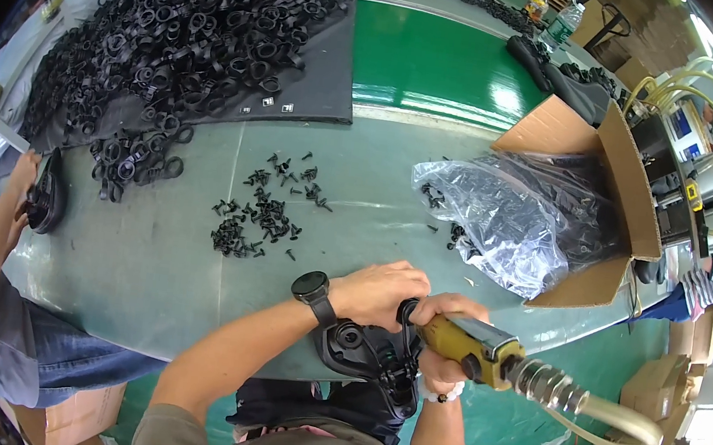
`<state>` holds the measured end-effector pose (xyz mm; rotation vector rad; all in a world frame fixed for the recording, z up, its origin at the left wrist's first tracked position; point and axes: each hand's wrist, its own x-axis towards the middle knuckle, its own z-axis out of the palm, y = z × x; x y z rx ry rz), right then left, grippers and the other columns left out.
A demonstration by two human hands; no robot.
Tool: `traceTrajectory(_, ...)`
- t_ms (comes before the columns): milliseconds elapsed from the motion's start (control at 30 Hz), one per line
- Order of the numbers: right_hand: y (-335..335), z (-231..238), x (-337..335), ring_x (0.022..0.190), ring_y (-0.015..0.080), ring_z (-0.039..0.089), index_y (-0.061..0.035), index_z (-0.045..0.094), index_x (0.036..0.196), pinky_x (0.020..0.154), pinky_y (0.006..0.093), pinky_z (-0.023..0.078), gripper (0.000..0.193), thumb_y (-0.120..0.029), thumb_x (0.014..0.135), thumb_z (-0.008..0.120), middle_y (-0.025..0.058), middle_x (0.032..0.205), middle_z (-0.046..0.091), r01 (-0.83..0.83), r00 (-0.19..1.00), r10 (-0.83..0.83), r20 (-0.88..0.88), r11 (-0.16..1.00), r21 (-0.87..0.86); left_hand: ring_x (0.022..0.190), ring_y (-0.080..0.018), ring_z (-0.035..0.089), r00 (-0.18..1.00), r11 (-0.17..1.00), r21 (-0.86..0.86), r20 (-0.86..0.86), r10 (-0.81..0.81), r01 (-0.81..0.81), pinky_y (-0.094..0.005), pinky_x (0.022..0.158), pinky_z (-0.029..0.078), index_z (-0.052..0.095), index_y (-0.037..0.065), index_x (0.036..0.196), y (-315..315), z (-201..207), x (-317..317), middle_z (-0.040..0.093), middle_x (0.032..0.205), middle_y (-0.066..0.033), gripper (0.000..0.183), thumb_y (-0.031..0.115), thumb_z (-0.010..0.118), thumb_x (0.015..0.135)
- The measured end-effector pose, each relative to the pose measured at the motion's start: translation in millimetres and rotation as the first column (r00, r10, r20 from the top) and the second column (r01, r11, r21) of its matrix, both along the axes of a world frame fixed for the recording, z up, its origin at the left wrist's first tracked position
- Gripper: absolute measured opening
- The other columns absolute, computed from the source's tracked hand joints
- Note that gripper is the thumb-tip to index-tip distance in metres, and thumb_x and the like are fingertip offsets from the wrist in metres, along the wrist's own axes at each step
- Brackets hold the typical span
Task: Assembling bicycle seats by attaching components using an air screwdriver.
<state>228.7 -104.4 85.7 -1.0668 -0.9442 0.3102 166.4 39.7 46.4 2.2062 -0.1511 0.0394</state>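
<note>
My right hand point(450, 312) is wrapped round a yellow air screwdriver point(470, 348), whose hose trails off to the right. The tool's tip points left, toward my left hand point(379, 291). Curled fingers of the left hand grip a black moulded plastic part point(351, 345) at the table's near edge, in front of my body. A black ring-shaped piece point(407, 311) shows between the two hands. The fingertips and the tool's tip are partly hidden. Farther up the table lie loose black screws point(265, 215) in a scattered pile.
A heap of black plastic clamps point(194, 28) covers a dark mat at the far left. At right, an open cardboard box point(632, 192) holds a clear plastic bag point(507, 213). A green belt point(436, 60) runs behind. Another person's arm point(1, 217) holds a black part at left.
</note>
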Motion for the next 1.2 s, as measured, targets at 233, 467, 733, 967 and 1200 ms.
traceTrajectory(233, -8, -11, -2, 0.07, 0.0165, 0.058, -0.0012, 0.055, 0.099, 0.062, 0.0276, 0.047, 0.059, -0.056, 0.08, 0.065, 0.0102, 0.081, 0.063, -0.095, 0.988, 0.101, -0.118, 0.994, 0.055, 0.103, -0.0317, 0.053, 1.0, 0.998, -0.055, -0.029, -0.009, 0.007, -0.0392, 0.093, 0.044, 0.059, 0.009, 0.107, -4, -4, -3, 0.058, 0.112, -0.0082, 0.051, 0.011, 0.074, 0.058)
traceTrajectory(467, -53, 68, -25, 0.049, 0.022, 0.052, -0.0038, 0.047, 0.107, 0.049, 0.0345, 0.047, 0.086, -0.084, 0.076, 0.038, 0.0095, 0.063, 0.053, 0.148, 0.985, -0.109, -0.13, 0.927, 0.345, 0.111, -0.019, 0.054, 0.608, 0.432, -0.543, -0.193, 0.77, -0.72, -0.0316, 0.095, 0.043, 0.055, 0.002, 0.115, 53, 3, -17, 0.058, 0.118, -0.0108, 0.054, 0.013, 0.079, 0.067)
traceTrajectory(733, -73, 47, -53, 0.046, 0.0245, 0.053, -0.003, 0.046, 0.103, 0.045, 0.0364, 0.047, 0.084, -0.083, 0.077, 0.037, 0.0118, 0.059, 0.051, 0.193, 0.948, -0.125, -0.293, 0.957, 0.215, 0.105, -0.0271, 0.056, 0.68, 0.546, 0.412, 0.352, 0.643, -0.73, -0.0356, 0.089, 0.047, 0.066, 0.002, 0.102, 77, -24, -44, 0.063, 0.11, -0.0088, 0.023, 0.01, 0.061, 0.081)
traceTrajectory(967, -82, 38, -67, 0.045, 0.0242, 0.052, -0.0044, 0.047, 0.103, 0.045, 0.0366, 0.047, 0.086, -0.085, 0.076, 0.033, 0.0113, 0.058, 0.051, 0.21, 0.915, -0.13, -0.381, 0.962, 0.176, 0.092, -0.0251, 0.056, 0.878, 0.352, 0.854, 0.217, 0.427, -0.382, -0.0356, 0.08, 0.047, 0.066, 0.007, 0.088, 66, -22, -56, 0.061, 0.088, -0.0044, 0.012, 0.01, 0.059, 0.079)
traceTrajectory(1200, -56, 40, -73, 0.054, 0.0271, 0.055, -0.0062, 0.047, 0.112, 0.052, 0.0382, 0.047, 0.085, -0.083, 0.078, 0.035, 0.0117, 0.067, 0.054, 0.205, 0.931, -0.054, -0.36, 0.895, 0.395, 0.094, -0.0181, 0.065, 0.756, -0.268, -0.896, -0.442, 0.482, -0.353, -0.0254, 0.08, 0.054, 0.06, -0.001, 0.106, -48, -11, -132, 0.064, 0.111, -0.0138, 0.017, 0.012, 0.056, 0.095)
